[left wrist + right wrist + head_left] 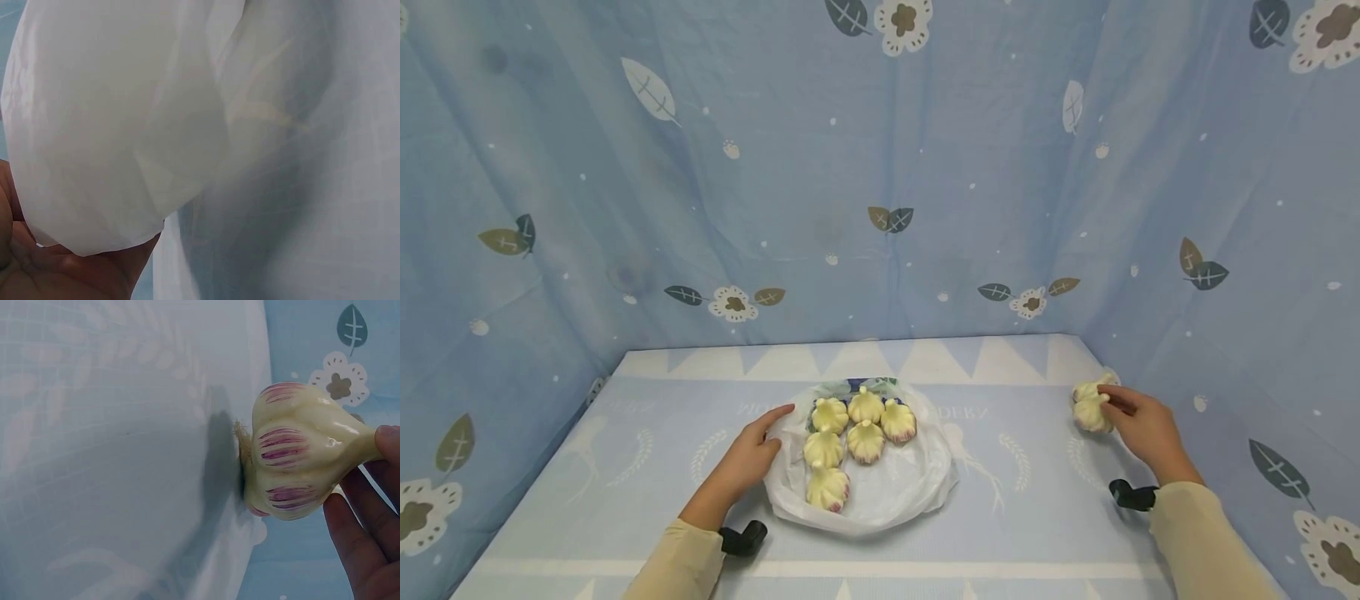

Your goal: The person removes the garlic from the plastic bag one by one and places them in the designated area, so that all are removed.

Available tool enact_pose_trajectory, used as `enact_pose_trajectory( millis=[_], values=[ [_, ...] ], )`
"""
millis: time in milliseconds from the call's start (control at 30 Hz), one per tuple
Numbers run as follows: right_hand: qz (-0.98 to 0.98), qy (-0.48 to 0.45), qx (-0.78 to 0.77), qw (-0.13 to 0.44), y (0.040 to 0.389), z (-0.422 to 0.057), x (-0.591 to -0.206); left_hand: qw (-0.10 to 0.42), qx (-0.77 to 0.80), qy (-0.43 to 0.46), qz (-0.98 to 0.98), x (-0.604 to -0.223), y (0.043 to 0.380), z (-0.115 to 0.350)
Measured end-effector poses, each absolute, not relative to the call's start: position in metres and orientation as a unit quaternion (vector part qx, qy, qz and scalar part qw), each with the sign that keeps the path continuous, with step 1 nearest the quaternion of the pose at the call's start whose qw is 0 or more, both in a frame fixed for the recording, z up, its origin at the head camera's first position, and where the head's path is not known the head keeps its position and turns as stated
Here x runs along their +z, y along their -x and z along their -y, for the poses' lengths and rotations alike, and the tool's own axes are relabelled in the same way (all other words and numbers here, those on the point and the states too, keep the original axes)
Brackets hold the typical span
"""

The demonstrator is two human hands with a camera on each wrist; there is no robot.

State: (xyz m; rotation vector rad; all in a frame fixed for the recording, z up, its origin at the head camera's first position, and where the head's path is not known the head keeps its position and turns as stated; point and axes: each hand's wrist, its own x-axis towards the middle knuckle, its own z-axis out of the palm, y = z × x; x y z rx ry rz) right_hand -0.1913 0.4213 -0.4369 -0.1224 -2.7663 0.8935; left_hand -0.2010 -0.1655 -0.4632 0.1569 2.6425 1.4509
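My right hand [1146, 425] pinches a garlic bulb [297, 453] by its stem at the far right of the table. The bulb is cream with purple streaks, its root tuft close to the cloth in the right wrist view. Right behind it sits another garlic bulb [1084, 390], partly hidden by the held one and the fingers. My left hand [741, 462] rests at the left side of a white plastic bag [895, 500], index finger straight along its edge and thumb apart from it. Several garlic bulbs [866, 442] lie in the bag, toward its left and back.
A pale blue patterned cloth [647, 500] covers the table. Blue curtains [820, 167] with leaves and flowers enclose the back and both sides, the right one close beside my right hand. Black wrist mounts [743, 538] stick out below both hands.
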Motion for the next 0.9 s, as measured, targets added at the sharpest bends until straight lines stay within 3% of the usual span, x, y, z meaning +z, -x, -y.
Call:
enact_pose_trajectory(
  millis=[900],
  values=[
    [0.949,0.05,0.295,0.104,0.187,-0.423,-0.449,0.062,0.482,-0.048,-0.873,-0.466,0.2,0.166]
  ],
)
